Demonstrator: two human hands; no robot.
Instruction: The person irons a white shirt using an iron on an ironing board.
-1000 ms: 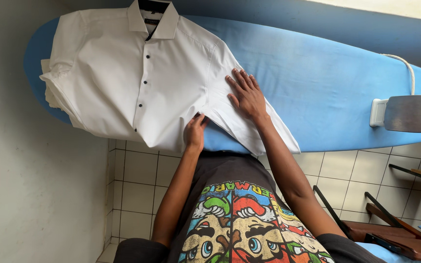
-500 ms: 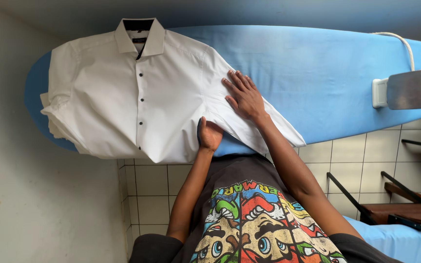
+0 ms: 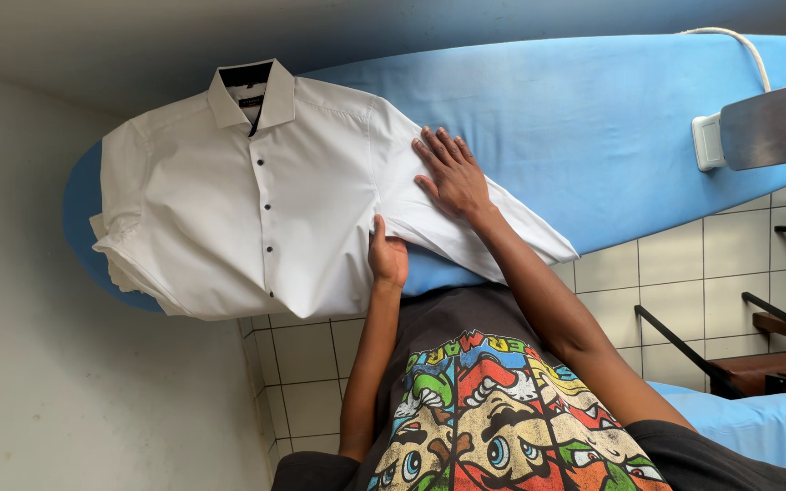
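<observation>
A white button-up shirt lies face up on the blue ironing board, collar at the far side, dark buttons down the front. My right hand rests flat, fingers spread, on the shirt's long sleeve that runs toward the near right. My left hand is at the shirt's near edge where sleeve meets body, fingers curled on the fabric edge. The shirt's other sleeve is folded at the left end of the board.
An iron rest plate with a white bracket and cord sits at the board's right end. White floor tiles show below. A dark wooden frame stands at the right. A pale wall fills the left.
My left hand has shifted slightly along the shirt's near edge and turned its grip. My right hand stays pressed on the sleeve. The view has drifted, moving the board up and right.
</observation>
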